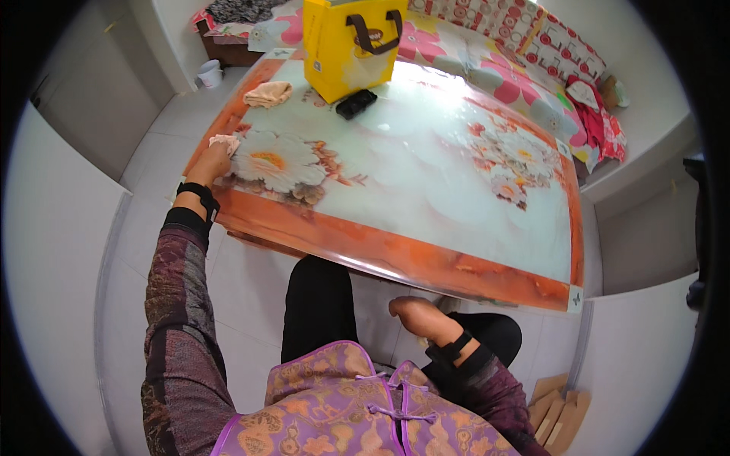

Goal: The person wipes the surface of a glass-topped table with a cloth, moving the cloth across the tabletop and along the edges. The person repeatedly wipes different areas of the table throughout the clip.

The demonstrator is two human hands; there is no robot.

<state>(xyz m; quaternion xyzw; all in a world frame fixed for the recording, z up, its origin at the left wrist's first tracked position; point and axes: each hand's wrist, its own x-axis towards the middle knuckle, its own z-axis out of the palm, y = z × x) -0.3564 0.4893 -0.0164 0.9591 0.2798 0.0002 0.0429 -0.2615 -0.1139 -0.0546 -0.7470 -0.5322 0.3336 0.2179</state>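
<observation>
My left hand (213,162) reaches to the left edge of a low table with a glossy flower-print cover (410,171). Its fingers are closed on a crumpled pale pink cloth (226,142), which rests on the cover. Beyond it lies a folded beige cloth (268,94), apart from the hand. My right hand (417,316) hangs below the table's front edge, over my knees. Its fingers point down and are mostly hidden, so whether it holds anything does not show.
A yellow bag with dark handles (325,57) stands at the table's far side, a black object (357,104) before it. Behind is a bed or sofa with a flowered cover (456,51). A white bucket (210,74) stands on the floor; flattened cardboard (562,419) lies at lower right.
</observation>
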